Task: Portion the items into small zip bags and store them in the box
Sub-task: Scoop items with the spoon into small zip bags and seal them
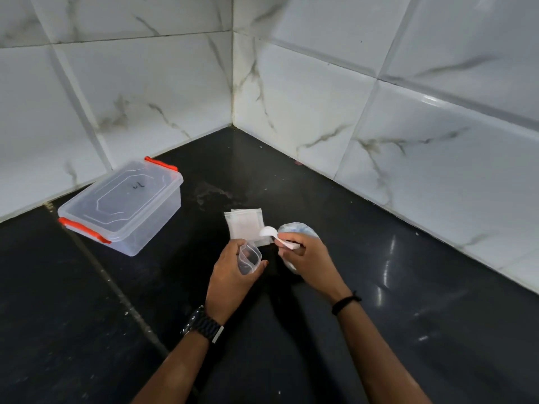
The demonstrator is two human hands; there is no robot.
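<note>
Hands (233,272) on zip bag (248,257) and spoon (269,232) (box (122,207) far left)

I see clear small zip bag (248,258) held upright, mouth open. White plastic spoon (269,233) angled above it. Stack of flat zip bags (244,225) on dark counter. Clear box (122,205), orange latches, lid on, far left.
</note>
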